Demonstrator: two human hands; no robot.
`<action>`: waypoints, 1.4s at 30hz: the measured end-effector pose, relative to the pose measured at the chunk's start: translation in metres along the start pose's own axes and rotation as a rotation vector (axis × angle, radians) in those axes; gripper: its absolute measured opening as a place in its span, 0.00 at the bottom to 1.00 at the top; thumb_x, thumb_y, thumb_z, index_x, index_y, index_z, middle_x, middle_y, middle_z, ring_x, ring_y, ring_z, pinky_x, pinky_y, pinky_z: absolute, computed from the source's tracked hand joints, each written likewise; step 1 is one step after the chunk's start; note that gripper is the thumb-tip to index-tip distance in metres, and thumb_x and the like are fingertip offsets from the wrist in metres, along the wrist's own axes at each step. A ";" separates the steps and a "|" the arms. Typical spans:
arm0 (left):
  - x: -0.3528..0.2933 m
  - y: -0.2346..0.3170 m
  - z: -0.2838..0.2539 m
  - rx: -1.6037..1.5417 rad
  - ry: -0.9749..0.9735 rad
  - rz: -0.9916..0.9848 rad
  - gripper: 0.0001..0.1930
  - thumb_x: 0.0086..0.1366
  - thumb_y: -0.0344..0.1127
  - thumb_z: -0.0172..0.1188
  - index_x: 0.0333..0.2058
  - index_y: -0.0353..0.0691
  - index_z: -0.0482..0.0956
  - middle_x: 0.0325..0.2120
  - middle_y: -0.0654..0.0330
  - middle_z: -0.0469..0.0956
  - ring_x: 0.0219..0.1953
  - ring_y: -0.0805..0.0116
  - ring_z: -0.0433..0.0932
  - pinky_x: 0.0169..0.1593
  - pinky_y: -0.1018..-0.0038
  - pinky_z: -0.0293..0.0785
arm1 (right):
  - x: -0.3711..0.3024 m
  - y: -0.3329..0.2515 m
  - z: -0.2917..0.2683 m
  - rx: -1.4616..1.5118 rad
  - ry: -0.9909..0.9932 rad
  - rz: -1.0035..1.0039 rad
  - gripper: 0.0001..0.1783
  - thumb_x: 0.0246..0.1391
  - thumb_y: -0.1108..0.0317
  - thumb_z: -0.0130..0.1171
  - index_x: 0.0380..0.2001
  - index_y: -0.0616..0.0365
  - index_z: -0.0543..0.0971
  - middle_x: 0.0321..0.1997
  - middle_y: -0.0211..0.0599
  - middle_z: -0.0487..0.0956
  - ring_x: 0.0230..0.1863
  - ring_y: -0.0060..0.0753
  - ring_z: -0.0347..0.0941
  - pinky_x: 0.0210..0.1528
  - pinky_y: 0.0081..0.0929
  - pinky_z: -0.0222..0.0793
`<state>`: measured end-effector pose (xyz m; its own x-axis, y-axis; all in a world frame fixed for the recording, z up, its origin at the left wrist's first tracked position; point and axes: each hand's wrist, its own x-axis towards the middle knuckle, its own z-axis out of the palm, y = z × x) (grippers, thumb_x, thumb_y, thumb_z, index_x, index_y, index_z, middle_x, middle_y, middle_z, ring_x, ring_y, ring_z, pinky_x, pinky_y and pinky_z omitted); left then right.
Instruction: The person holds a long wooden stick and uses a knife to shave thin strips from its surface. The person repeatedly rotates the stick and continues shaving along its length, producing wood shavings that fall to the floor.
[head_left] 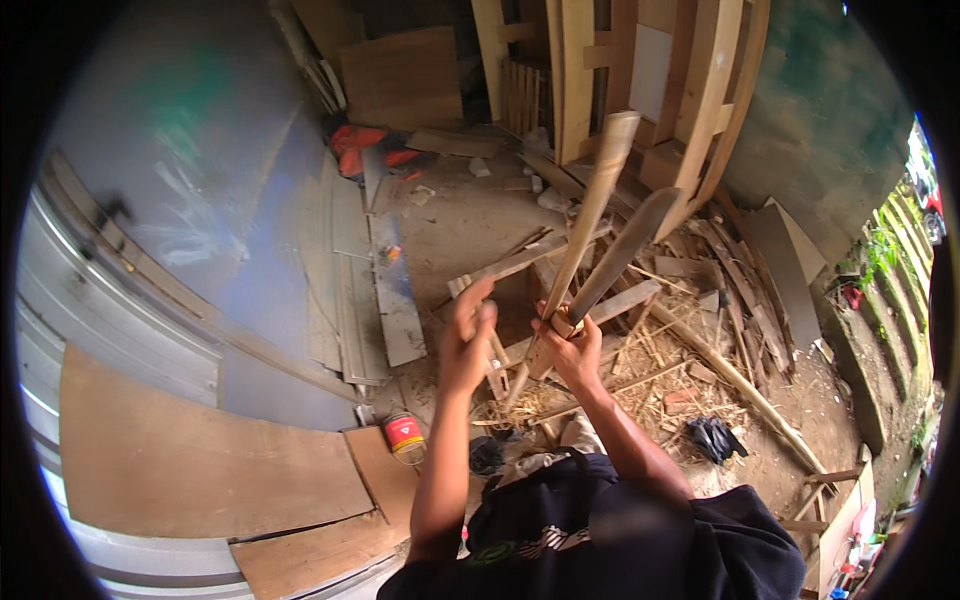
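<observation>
My right hand (574, 352) is closed round the grip of a machete, whose broad dark blade (632, 245) slants up and away to the right. A split bamboo pole (592, 205) lies alongside the blade, pinched by the fingers of the same hand. Its lower end runs down past the hand toward the ground. To the left, my left hand (466, 335) is raised with thumb and fingers apart, holding nothing. Below both hands is a low wooden frame (625, 298) of rough boards.
Shavings and offcuts (650, 375) litter the ground, with a long pole (745, 380) across them. A red paint can (404, 436) stands at left by plywood sheets (200, 450). Black plastic (714, 438) lies at right. Timber frames (700, 90) lean at the back.
</observation>
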<state>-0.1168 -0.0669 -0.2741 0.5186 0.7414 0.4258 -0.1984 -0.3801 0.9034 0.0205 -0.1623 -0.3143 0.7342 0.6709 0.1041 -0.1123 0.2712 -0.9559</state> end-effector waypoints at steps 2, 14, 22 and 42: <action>0.036 0.024 0.027 -0.079 -0.064 0.180 0.25 0.73 0.50 0.42 0.57 0.34 0.69 0.55 0.51 0.72 0.59 0.61 0.68 0.61 0.65 0.63 | -0.007 0.000 0.013 -0.154 -0.035 -0.053 0.19 0.48 0.72 0.70 0.43 0.64 0.77 0.37 0.33 0.81 0.37 0.22 0.76 0.41 0.24 0.74; 0.125 0.082 -0.005 -0.224 0.253 0.123 0.22 0.66 0.54 0.57 0.33 0.37 0.72 0.21 0.63 0.71 0.20 0.75 0.69 0.26 0.79 0.66 | 0.012 -0.003 -0.053 -0.203 0.220 0.032 0.13 0.56 0.67 0.62 0.41 0.61 0.75 0.30 0.36 0.80 0.29 0.24 0.77 0.32 0.27 0.80; 0.189 0.147 -0.002 -0.308 0.251 0.226 0.20 0.66 0.52 0.58 0.32 0.37 0.71 0.21 0.62 0.71 0.21 0.73 0.70 0.28 0.76 0.68 | -0.025 0.029 -0.086 -0.235 0.205 0.325 0.23 0.61 0.48 0.56 0.27 0.60 0.74 0.16 0.30 0.73 0.15 0.21 0.68 0.16 0.22 0.64; 0.193 0.100 -0.014 -0.238 0.226 0.346 0.27 0.68 0.55 0.51 0.43 0.30 0.72 0.28 0.52 0.79 0.27 0.67 0.78 0.35 0.74 0.74 | -0.078 0.087 -0.105 -0.330 0.012 0.513 0.23 0.63 0.49 0.52 0.31 0.62 0.73 0.16 0.30 0.71 0.17 0.24 0.67 0.19 0.28 0.63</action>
<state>-0.0487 0.0457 -0.1009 0.1995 0.7054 0.6801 -0.5265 -0.5082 0.6816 0.0238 -0.2639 -0.4346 0.6489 0.6513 -0.3933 -0.2414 -0.3140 -0.9182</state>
